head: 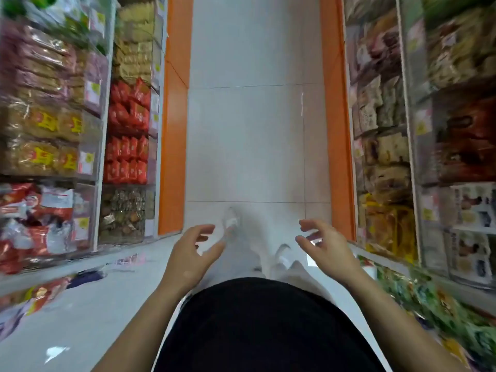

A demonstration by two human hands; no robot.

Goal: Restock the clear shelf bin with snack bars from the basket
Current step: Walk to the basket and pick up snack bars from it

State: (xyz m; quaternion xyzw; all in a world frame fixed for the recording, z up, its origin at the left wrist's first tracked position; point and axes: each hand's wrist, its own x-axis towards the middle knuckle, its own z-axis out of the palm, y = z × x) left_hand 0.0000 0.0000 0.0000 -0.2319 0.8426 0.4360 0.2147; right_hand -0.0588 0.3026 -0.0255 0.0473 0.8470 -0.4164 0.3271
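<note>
A pale tiled floor (255,143) runs down a narrow shop aisle. Left of the floor, clear shelf bins (126,210) hold red packets (128,154) and wrapped snacks; I cannot tell which bin is to be filled. Right of the floor stand more stocked shelves (389,157). Above the floor, the left hand (188,253) and right hand (327,245) hover palms inward, fingers loosely spread, holding nothing.

Pale tiled floor (247,146) runs down the aisle; two blurred white shoes (230,221) stand on it. Left white shelf rack (106,124), orange end panel (171,157): clear plastic bins (123,213), red packets (128,114), yellow-brown packets (40,122). Right white shelf rack (410,146): beige and brown packets (381,108), blurred.
</note>
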